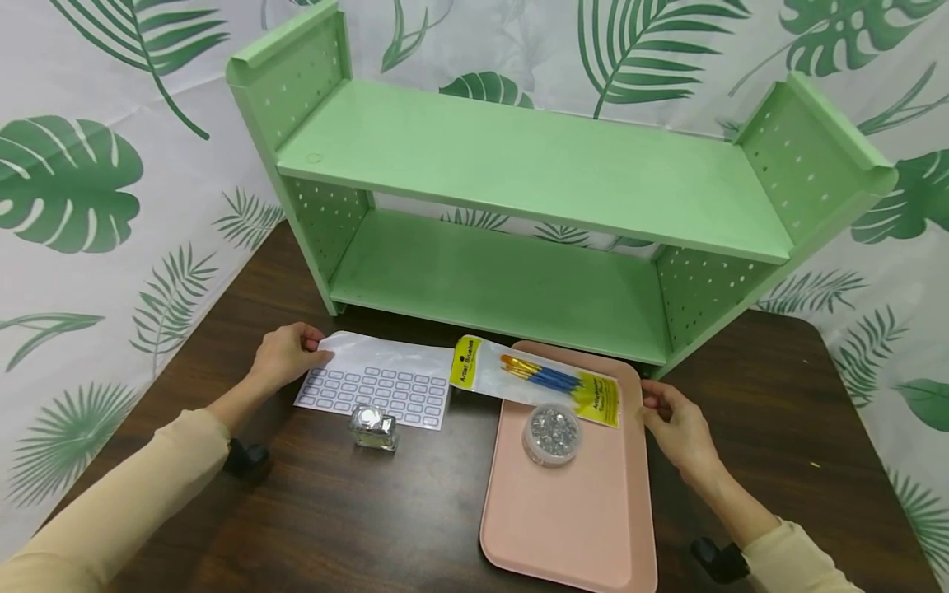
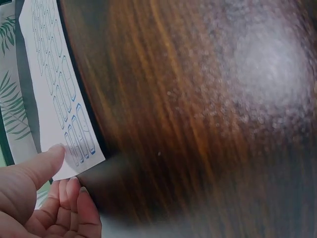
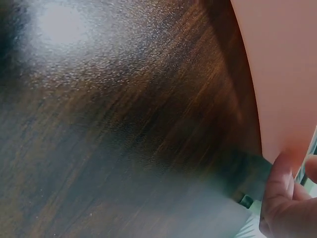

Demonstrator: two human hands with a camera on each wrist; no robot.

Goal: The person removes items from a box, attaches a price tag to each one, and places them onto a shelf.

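My left hand (image 1: 285,358) pinches the left end of a white sheet of blue-bordered labels (image 1: 408,394), the thumb on top and the fingers underneath in the left wrist view. At the far right corner of a pink tray (image 1: 571,527), my right hand (image 1: 680,428) holds the rim. A pack of artist brushes (image 1: 544,380) lies across the far end of the tray, its left end reaching past the edge to the label sheet. On the tray also sits a round clear tub of silvery pieces (image 1: 552,434). A small clear, glassy block-shaped thing (image 1: 374,428) stands by the sheet's near edge.
A green two-level metal shelf (image 1: 504,263) stands on the dark wooden table (image 1: 356,519), just behind the sheet and tray. Leaf-patterned fabric (image 1: 96,272) hangs behind and beside the table.
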